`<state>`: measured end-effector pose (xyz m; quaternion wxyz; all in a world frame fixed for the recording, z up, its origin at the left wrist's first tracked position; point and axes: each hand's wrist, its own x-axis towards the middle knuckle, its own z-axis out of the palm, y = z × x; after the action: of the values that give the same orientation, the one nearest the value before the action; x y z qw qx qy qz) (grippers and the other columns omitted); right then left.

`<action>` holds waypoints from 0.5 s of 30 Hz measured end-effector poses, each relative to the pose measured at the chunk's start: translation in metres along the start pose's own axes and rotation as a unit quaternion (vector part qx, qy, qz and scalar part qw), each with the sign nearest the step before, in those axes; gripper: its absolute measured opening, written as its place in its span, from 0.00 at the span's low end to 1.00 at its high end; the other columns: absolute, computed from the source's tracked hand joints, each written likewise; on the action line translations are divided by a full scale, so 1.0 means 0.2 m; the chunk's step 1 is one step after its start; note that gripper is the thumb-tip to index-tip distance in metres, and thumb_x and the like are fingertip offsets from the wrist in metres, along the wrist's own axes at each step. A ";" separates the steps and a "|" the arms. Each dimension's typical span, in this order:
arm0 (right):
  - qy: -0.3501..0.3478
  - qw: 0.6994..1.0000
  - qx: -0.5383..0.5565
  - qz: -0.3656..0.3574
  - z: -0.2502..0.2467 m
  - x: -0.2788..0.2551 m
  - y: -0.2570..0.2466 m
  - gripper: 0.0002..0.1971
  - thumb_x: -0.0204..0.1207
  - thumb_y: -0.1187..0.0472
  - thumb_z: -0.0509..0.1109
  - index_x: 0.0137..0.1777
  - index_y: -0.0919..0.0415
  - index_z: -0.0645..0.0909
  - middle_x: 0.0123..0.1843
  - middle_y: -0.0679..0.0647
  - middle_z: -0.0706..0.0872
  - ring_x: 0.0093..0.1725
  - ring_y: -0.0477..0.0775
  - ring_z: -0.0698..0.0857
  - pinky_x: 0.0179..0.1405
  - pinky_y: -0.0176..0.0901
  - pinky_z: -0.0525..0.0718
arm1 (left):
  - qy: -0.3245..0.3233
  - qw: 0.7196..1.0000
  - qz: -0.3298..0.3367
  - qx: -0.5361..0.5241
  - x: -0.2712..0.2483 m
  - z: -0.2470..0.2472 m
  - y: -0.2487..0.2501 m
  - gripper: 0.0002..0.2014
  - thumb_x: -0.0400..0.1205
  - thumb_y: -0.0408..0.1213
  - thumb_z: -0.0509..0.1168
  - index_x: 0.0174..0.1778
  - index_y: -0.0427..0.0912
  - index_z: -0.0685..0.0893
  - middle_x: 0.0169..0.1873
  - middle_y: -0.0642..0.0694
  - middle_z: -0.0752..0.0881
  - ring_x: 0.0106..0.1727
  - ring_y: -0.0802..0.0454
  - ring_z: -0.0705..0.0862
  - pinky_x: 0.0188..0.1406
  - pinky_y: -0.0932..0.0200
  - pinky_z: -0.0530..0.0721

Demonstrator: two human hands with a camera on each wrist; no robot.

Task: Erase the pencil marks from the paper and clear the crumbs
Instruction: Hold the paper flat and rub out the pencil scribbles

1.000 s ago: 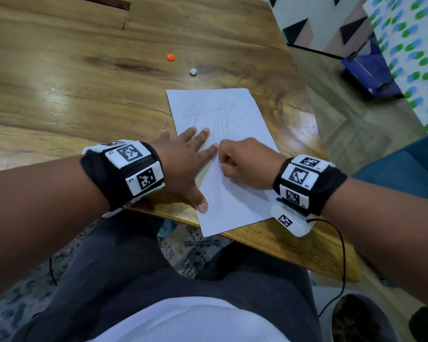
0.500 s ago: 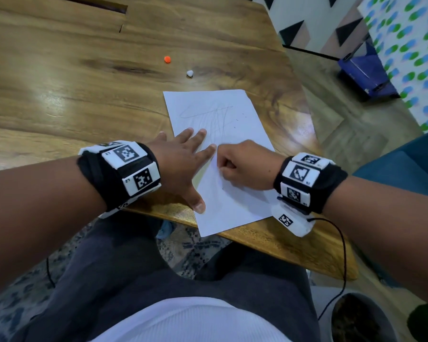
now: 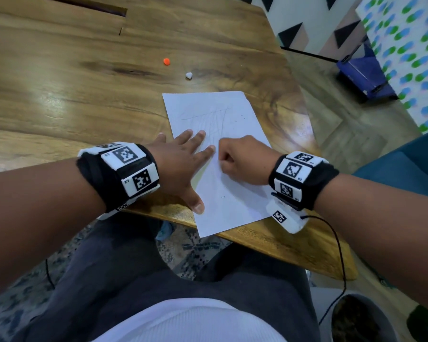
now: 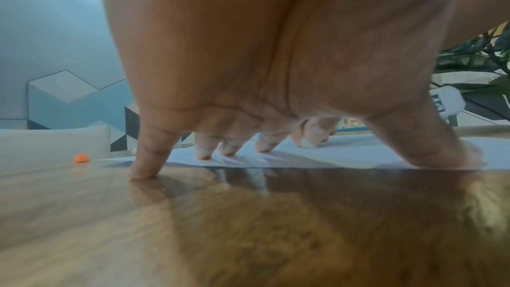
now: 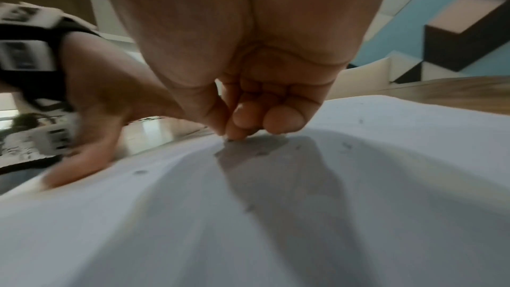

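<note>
Paper (image 3: 230, 193) lies flat at the near edge of the wooden counter (image 3: 84, 107), one corner overhanging. Faint pencil marks (image 3: 218, 119) remain on its far half; dark crumbs (image 5: 139, 172) dot the sheet. Left hand (image 3: 181, 166): grip spread, pressing the paper's left edge. Right hand (image 3: 245, 161): grip curled tight on the paper; whether it pinches anything cannot be told. An orange bit (image 3: 166, 61) and a white bit (image 3: 188, 75) sit beyond.

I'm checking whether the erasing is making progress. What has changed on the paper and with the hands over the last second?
The pencil marks on the paper have faded from a clear scribble to faint lines. The right hand, fingers curled and pinched against the sheet, has stayed in about the same spot; what it pinches is hidden. The left hand still presses flat on the paper's left edge. The orange bit and white bit lie unmoved.
</note>
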<state>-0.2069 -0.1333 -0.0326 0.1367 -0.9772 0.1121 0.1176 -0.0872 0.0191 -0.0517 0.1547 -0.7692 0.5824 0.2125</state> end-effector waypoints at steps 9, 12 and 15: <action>-0.009 0.997 0.035 0.062 0.01 -0.05 0.10 0.02 0.78 0.58 0.61 0.46 0.55 0.73 0.36 0.52 0.86 0.41 0.58 0.86 0.42 0.56 0.87 | 0.038 0.996 -0.030 -0.073 -0.02 0.05 -0.05 0.72 0.59 0.85 0.64 0.90 0.53 0.36 0.88 0.39 0.30 0.90 0.40 0.34 0.87 0.32 0.47; -0.013 0.996 0.044 0.074 -0.01 -0.06 0.10 0.03 0.78 0.59 0.60 0.48 0.56 0.74 0.37 0.52 0.87 0.41 0.58 0.86 0.43 0.56 0.87 | 0.044 0.995 -0.044 -0.081 -0.06 0.08 -0.09 0.71 0.59 0.87 0.60 0.89 0.53 0.36 0.89 0.43 0.33 0.90 0.43 0.33 0.87 0.30 0.48; -0.010 0.996 0.063 0.067 -0.01 -0.05 0.06 0.03 0.79 0.58 0.61 0.50 0.54 0.74 0.38 0.50 0.86 0.41 0.58 0.86 0.42 0.52 0.87 | 0.044 0.995 -0.049 -0.075 -0.08 0.09 -0.08 0.69 0.61 0.86 0.60 0.89 0.53 0.36 0.89 0.45 0.32 0.90 0.44 0.33 0.86 0.29 0.49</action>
<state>-0.2188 -0.1437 -0.0310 0.1909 -0.9558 0.1829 0.1290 -0.0787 0.0452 -0.0589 0.0814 -0.8149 0.5325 0.2141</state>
